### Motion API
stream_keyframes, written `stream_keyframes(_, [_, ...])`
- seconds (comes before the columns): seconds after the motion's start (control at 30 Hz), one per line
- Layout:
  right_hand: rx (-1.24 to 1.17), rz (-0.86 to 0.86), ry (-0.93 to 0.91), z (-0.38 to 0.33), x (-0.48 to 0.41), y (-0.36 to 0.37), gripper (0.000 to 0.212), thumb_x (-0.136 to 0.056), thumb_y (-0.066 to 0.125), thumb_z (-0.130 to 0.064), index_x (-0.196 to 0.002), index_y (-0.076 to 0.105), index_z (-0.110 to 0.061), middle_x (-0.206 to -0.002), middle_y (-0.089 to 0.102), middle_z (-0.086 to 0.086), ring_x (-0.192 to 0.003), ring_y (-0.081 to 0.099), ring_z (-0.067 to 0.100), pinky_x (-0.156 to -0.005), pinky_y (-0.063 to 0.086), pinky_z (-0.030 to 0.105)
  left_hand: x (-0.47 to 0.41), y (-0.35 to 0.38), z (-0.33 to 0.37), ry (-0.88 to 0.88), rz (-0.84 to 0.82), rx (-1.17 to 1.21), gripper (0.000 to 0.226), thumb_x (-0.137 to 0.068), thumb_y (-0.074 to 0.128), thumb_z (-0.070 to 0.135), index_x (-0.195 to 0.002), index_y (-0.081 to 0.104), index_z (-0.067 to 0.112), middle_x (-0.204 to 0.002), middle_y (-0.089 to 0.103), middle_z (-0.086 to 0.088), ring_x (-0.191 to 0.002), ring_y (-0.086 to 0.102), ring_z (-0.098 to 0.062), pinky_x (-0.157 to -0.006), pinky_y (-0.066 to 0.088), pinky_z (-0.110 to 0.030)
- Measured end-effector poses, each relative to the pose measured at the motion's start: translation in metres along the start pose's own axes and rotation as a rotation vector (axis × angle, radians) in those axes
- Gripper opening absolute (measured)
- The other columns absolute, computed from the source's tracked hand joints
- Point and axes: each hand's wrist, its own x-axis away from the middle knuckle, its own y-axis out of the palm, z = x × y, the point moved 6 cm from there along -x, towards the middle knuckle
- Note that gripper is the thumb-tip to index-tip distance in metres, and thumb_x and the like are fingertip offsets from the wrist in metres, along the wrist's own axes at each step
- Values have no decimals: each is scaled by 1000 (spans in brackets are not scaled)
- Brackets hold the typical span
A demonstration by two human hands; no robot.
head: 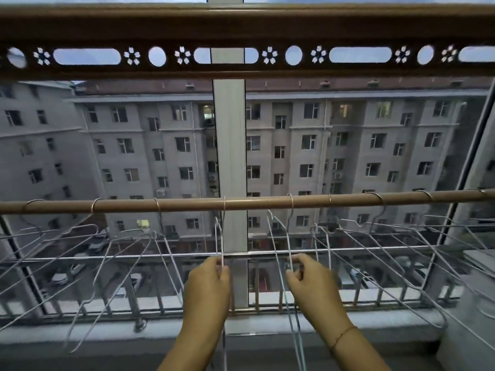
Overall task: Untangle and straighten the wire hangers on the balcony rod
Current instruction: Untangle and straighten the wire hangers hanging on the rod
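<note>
Task partway done. Left hand (207,282) and right hand (308,279) each pinch one wire hanger (220,236) hanging edge-on from the rod (257,203) — these two look straightened; hangers to both sides remain splayed and overlapping.

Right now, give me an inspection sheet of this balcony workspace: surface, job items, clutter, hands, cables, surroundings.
Surface: grey window ledge below the glass, bare where visible.
Job's things: brown rod runs across the view; wire hangers hook over it along its length, many splayed and crossing, left and right.
Clutter: nothing seen.
Hands: left hand pinches a hanger hanging at the window post; right hand grips the next hanger to the right. A thin bracelet sits on the right wrist.
Cables: nothing seen.
Surroundings: carved brown rail overhead, metal window railing behind the hangers, apartment block and parked cars outside.
</note>
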Motion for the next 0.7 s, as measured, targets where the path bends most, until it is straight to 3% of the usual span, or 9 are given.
stream_keyframes(0.07, [2,-21,-21,-5,-2,2,23,-90,51,-17,-112,58,-14,-57,51,-3,-53,48,8,-54,43,18,-2,-2,-2,-3,6,-9,21,-89,52,15,-69,57,14,-56,53,2,-50,46,-9,-46,32,-26])
stream_keyframes(0.13, [1,-20,-36,-12,-2,1,28,-92,51,-21,-118,55,-13,-60,55,-3,-59,53,9,-60,47,22,-4,-3,-2,9,-1,-24,13,-90,54,18,-83,64,16,-62,57,4,-56,50,-9,-51,36,-27])
stream_keyframes(0.2, [-13,43,-52,-19,1,-9,31,-91,53,-25,-120,54,-15,-66,59,-3,-63,56,8,-60,47,20,-7,-3,-2,6,-16,-26,28,-90,57,22,-117,59,14,-88,65,-1,-78,59,-16,-66,45,-29])
stream_keyframes(0.27, [-24,167,-76,-22,6,-29,27,-89,56,-24,-116,57,-18,-70,59,-7,-64,56,5,-56,42,14,-6,-9,2,46,31,-27,46,-89,59,25,-133,46,15,-118,57,-4,-98,57,-19,-82,48,-31])
stream_keyframes(0.3, [-23,234,-86,-21,9,-41,24,-89,57,-23,-112,59,-19,-70,58,-9,-63,56,4,-54,40,12,-3,-14,8,98,82,-5,46,-88,60,24,-131,46,16,-120,53,-3,-97,55,-17,-81,46,-29])
stream_keyframes(0.4, [0,390,-76,-4,12,-77,16,-87,60,-17,-103,62,-18,-72,58,-9,-64,55,5,-54,41,15,10,-23,37,271,158,68,33,-85,64,21,-117,54,22,-101,52,6,-81,53,-8,-69,43,-20])
stream_keyframes(0.53, [92,467,29,34,9,-108,18,-85,62,-17,-103,61,-15,-96,55,-1,-79,56,16,-61,40,16,31,-4,80,448,73,122,15,-84,63,22,-97,59,28,-81,52,18,-69,53,1,-56,37,-10])
stream_keyframes(0.63, [199,440,122,60,4,-121,28,-84,64,-21,-111,58,-15,-113,51,5,-99,53,23,-75,47,29,45,25,112,514,-49,141,16,-87,61,25,-103,63,27,-89,60,16,-75,57,-2,-68,45,-12])
stream_keyframes(0.7, [251,416,157,74,-1,-130,33,-84,64,-25,-115,56,-16,-117,51,5,-104,50,23,-78,44,29,48,46,130,508,-80,144,27,-89,58,25,-116,61,24,-104,64,11,-87,58,-4,-80,46,-16])
